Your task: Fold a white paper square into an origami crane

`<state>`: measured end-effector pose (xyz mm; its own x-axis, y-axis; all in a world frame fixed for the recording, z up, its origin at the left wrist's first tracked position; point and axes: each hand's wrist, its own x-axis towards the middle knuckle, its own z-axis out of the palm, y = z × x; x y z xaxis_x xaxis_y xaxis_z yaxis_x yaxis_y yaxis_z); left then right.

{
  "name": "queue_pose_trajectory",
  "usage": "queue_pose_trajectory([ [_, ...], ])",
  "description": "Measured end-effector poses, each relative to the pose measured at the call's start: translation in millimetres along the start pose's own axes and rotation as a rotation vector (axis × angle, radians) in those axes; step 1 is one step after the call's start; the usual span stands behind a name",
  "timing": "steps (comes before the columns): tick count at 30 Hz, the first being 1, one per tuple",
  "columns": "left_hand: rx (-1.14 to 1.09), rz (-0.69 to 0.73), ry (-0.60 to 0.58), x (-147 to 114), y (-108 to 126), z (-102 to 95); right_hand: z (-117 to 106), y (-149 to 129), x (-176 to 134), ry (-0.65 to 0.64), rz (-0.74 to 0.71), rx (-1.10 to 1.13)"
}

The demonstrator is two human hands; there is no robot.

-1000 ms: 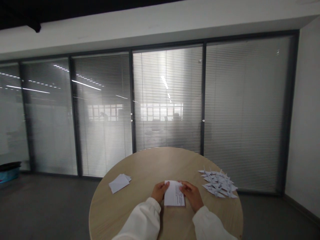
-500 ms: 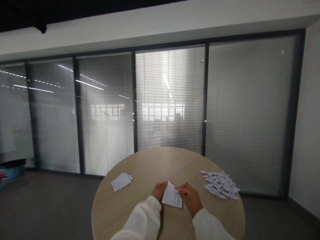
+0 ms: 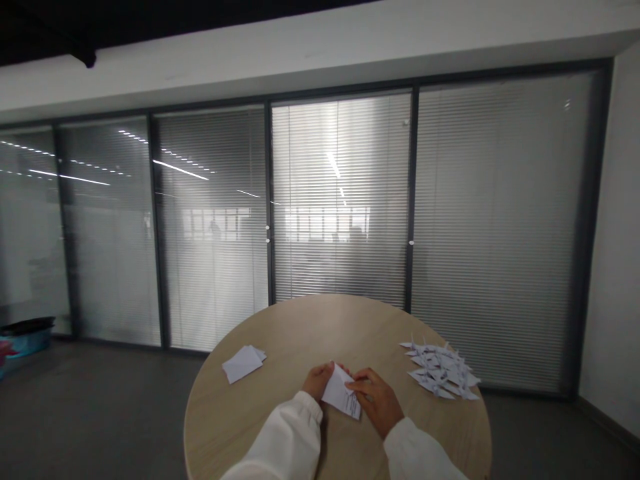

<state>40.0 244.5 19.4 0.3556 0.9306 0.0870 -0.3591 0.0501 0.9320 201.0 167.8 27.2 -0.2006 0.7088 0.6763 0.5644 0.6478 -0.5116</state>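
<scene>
A folded sheet of white paper with printed lines along its lower right part is held between both hands over the round table. My left hand grips its upper left edge, thumb on top. My right hand is closed at the sheet's right side, with thumb and index finger pinching at the paper's surface. The fingers hide part of that side. Both arms wear white sleeves.
The round wooden table carries a small stack of white paper sheets at left and a pile of folded paper cranes at right. Behind stands a glass partition with blinds. A blue bin with a black liner is on the floor at far left.
My right fingers have shifted slightly left and down across the paper. The sheet's lower right corner has moved a little left and down. My left hand stays nearly still.
</scene>
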Motion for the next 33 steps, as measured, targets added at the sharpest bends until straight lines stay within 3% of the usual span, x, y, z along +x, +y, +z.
queue_pose_trajectory([
  [7, 0.039, -0.046, 0.054, -5, 8, 8.6, 0, 0, -1, -0.025, 0.005, -0.052],
  [16, 0.182, 0.057, 0.112, -8, 9, 9.6, 2, -2, 0, 0.006, -0.010, 0.066],
  [19, 0.188, 0.117, 0.148, -9, 10, 11.8, 1, -1, 3, 0.033, 0.115, 0.236],
  [22, 0.187, 0.122, 0.098, -11, 13, 16.4, 3, 4, 5, 0.052, 0.348, 0.397],
  [24, 0.201, 0.116, 0.057, -14, 15, 20.0, 5, 7, 6, 0.023, 0.427, 0.492],
  [30, 0.225, 0.097, -0.020, -18, 17, 24.9, 4, 6, 7, -0.061, 0.451, 0.562],
  [33, 0.260, 0.107, 0.018, -18, 17, 24.9, 3, 6, 7, -0.065, 0.471, 0.544],
])
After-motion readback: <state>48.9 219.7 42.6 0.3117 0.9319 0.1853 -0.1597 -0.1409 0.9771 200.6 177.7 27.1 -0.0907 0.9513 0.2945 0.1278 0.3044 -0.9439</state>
